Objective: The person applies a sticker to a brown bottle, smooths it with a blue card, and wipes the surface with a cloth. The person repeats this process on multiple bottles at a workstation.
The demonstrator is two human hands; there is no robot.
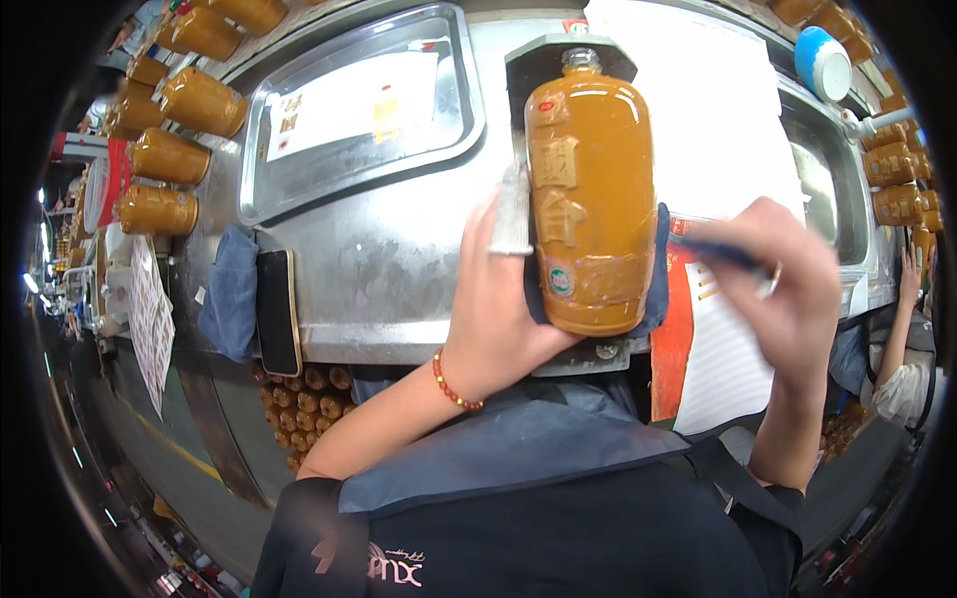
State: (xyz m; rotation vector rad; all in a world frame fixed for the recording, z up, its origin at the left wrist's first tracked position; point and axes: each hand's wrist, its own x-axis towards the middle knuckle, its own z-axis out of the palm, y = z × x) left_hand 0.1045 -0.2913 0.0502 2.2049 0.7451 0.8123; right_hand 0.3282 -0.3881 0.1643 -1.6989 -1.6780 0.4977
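Observation:
A large amber-brown glass bottle (603,199) lies on a dark holder (523,68) in front of me, its clear neck pointing away. Raised characters and small red and green emblems mark its front. My left hand (498,299) is closed against the bottle's lower left side, with a whitish covering on one finger. Dark blue cloth (656,289) shows between bottle and holder. To the right of the bottle, my right hand (783,289) grips a slim dark blue tool (723,251), blurred by motion; its exact kind is unclear. The tool's tip points toward the bottle's right side.
A metal tray (349,174) with a printed sheet stands at the back left. Near it lie a folded blue cloth (229,289) and a phone (279,311). Several brown bottles (169,154) line the left. A blue-and-white container (823,65) stands far right, above a sink-like basin (822,184).

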